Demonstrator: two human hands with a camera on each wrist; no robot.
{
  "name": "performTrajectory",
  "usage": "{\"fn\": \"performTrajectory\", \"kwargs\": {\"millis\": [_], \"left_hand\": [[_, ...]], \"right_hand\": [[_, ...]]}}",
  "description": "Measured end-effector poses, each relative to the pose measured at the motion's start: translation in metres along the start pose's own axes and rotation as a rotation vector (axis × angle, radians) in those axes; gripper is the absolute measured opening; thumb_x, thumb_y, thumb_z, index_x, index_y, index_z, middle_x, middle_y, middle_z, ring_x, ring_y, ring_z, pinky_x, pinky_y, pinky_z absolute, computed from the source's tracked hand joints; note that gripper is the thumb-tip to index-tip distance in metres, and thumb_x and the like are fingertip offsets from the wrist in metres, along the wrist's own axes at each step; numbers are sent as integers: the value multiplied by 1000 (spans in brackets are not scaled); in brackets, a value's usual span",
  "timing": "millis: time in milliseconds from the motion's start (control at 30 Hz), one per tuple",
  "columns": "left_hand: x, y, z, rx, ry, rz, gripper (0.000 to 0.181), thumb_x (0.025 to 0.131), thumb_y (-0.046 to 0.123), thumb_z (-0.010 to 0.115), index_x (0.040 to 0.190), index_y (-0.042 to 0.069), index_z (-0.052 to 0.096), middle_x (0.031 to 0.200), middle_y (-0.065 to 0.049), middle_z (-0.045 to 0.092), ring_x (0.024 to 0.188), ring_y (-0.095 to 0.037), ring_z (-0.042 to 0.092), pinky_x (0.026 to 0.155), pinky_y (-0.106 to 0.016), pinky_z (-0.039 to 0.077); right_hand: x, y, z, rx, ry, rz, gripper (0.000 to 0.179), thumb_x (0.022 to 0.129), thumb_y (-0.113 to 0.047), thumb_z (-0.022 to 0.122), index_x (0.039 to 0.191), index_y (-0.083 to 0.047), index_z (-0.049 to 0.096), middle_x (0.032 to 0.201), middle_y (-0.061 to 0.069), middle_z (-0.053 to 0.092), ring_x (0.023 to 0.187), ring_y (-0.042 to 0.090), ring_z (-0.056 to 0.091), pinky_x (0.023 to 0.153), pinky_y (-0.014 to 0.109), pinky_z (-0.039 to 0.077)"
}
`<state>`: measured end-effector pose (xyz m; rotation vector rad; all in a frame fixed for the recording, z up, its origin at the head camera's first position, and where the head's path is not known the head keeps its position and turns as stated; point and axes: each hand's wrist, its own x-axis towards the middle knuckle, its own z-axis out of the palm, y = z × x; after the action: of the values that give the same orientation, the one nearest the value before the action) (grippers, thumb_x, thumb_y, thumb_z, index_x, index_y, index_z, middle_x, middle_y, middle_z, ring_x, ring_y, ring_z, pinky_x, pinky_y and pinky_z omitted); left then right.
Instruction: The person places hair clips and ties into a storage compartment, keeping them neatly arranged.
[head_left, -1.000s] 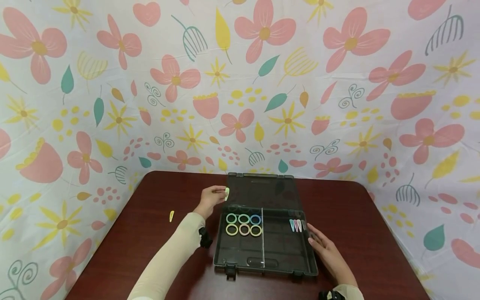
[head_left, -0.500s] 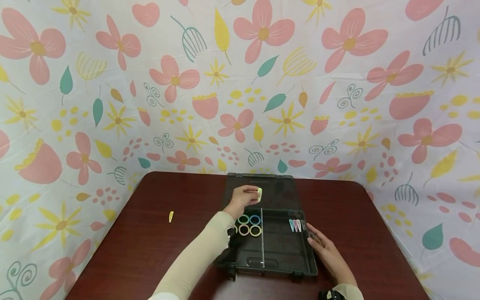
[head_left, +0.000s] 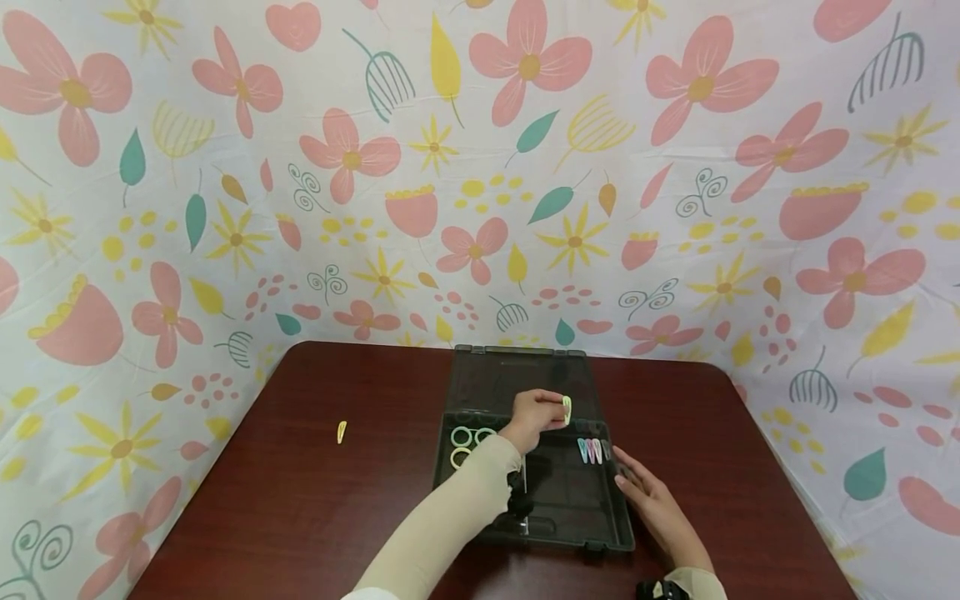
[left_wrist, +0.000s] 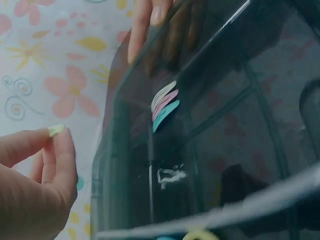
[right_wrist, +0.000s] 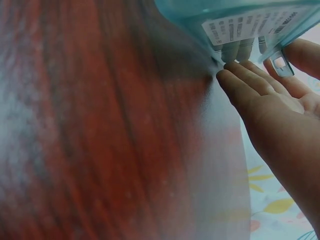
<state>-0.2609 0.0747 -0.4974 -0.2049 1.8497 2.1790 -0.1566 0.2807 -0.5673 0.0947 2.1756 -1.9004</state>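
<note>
My left hand [head_left: 534,414] pinches a small pale yellow-green snap hair clip [head_left: 567,410] between thumb and fingertips, over the back of the dark see-through box [head_left: 573,521]. The left wrist view shows the same clip [left_wrist: 56,130] at the fingertips. Inside the box's right compartment, near the right wall, blue, pink and white hair clips [head_left: 590,451] lie side by side. My right hand [head_left: 660,508] rests against the box's outer right wall; its fingers [right_wrist: 250,82] look straight in the right wrist view. A yellow hair clip [head_left: 342,432] lies on the table at left.
The box's lid [head_left: 487,375] lies folded back behind it. A clear divider [head_left: 526,479] splits the box. Pastel rings [head_left: 461,437] sit in the left compartment, partly hidden by my left arm. A floral cloth [head_left: 480,167] hangs behind the dark red table [head_left: 285,500].
My left hand has carried the pale yellow-green clip rightward from beside the lid to over the right compartment's back edge. My right hand has stayed at the box wall.
</note>
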Motion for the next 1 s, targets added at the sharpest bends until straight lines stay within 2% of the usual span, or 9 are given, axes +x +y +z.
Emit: {"fn": "performTrajectory", "kwargs": {"millis": [200, 367, 633, 900, 1000], "left_hand": [[-6, -12, 20, 32, 65, -21, 15, 79, -10, 71, 93, -4, 70, 81, -12, 67, 72, -28, 70, 66, -37, 61], [-8, -24, 30, 58, 129, -36, 12, 78, -12, 71, 87, -4, 69, 74, -11, 65, 73, -30, 71, 65, -37, 61], [-4, -39, 35, 138, 216, -62, 15, 74, -15, 72, 80, -3, 66, 67, -8, 61, 58, -21, 66, 58, -33, 60], [3, -53, 39, 209, 254, -87, 19, 71, -18, 71, 75, -2, 64, 69, -8, 57, 59, -21, 65, 57, -33, 60], [6, -59, 38, 231, 286, -91, 22, 69, -20, 70, 68, 0, 61, 68, -8, 56, 56, -21, 64, 55, -34, 60]], "right_hand": [[1, 0, 0, -2, 9, 8, 61, 101, -28, 50, 154, -14, 22, 159, 17, 9, 145, 41, 3, 113, 61, 18], [1, 1, 0, 4, 2, -10, 60, 102, -25, 49, 154, -12, 21, 159, 17, 9, 145, 40, 3, 113, 60, 18], [2, 1, 1, 4, 4, 0, 62, 102, -27, 50, 154, -13, 21, 159, 18, 8, 145, 40, 2, 113, 61, 18], [2, 3, -1, -5, -10, -20, 61, 103, -25, 48, 155, -12, 18, 159, 19, 6, 144, 41, 0, 113, 61, 17], [2, 3, -1, 2, -15, -27, 61, 103, -24, 47, 155, -12, 18, 159, 18, 6, 145, 41, 0, 113, 61, 17]]}}
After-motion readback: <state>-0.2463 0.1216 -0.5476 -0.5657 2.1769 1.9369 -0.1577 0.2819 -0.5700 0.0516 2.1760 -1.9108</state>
